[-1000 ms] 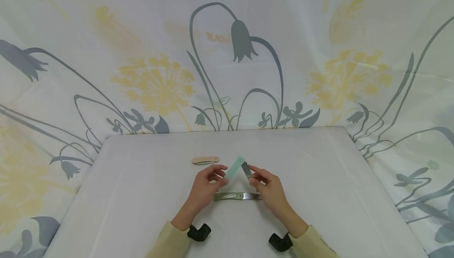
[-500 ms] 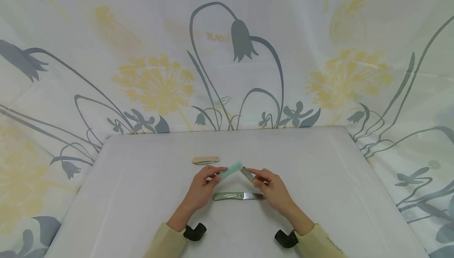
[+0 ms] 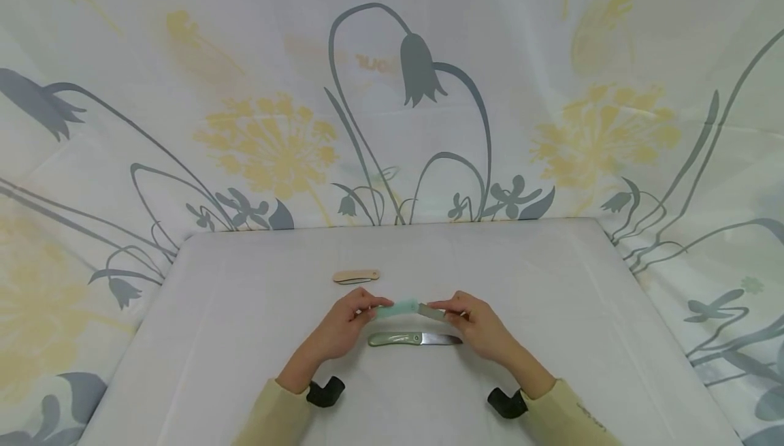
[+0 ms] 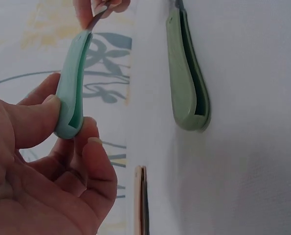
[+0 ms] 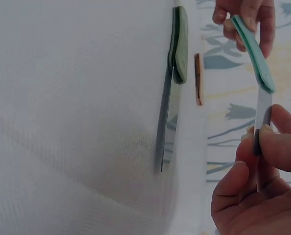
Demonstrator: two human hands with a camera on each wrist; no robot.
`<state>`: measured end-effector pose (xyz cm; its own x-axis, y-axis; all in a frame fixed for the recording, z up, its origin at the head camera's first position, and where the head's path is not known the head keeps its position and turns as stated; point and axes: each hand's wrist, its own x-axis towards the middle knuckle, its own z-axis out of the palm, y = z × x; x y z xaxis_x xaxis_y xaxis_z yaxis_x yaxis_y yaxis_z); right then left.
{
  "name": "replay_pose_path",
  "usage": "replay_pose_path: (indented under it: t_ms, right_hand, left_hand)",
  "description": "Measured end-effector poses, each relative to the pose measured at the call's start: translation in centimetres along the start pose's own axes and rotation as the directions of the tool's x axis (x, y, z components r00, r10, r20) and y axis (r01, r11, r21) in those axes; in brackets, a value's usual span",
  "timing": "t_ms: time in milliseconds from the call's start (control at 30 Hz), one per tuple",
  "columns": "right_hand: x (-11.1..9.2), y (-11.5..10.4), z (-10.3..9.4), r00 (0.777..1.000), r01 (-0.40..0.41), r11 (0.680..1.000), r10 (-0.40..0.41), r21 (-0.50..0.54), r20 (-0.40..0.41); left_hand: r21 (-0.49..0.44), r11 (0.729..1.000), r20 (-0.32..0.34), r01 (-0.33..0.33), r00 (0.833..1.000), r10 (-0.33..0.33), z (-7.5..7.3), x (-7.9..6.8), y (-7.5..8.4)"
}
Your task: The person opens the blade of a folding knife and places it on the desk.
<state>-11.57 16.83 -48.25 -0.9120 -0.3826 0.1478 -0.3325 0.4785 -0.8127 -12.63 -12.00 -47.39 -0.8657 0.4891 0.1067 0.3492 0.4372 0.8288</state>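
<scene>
A folding knife with a mint-green handle (image 3: 401,308) is held up between both hands, its blade (image 5: 263,105) swung out nearly in line with the handle. My left hand (image 3: 339,325) pinches the handle's butt end between thumb and fingers; the slot along the handle shows in the left wrist view. My right hand (image 3: 484,327) pinches the blade near its tip, which the fingers partly cover. Just below on the table lies an olive-green folding knife (image 3: 395,339), unfolded, its blade pointing right. Behind the left hand lies a folded knife with a beige handle (image 3: 355,275).
The knives lie on a white-covered table (image 3: 245,296). A curtain with grey and yellow flowers (image 3: 416,71) hangs behind it and at both sides. Black wrist mounts (image 3: 326,391) sit by the beige sleeves (image 3: 272,415).
The mint knife's blade has swung from a sharp angle to almost straight with its handle. Both hands have moved apart, and the knife's pivot has come lower, toward the olive knife.
</scene>
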Motion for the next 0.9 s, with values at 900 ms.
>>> replay_pose_path:
  t_ms: [900]
  right_hand:
    - [0.0, 1.2, -0.8, 0.993, -0.095, 0.995, 0.096, -0.026, 0.075]
  left_hand:
    - [0.056, 0.996, -0.035, 0.075, 0.997, -0.073, -0.2, -0.1, -0.9]
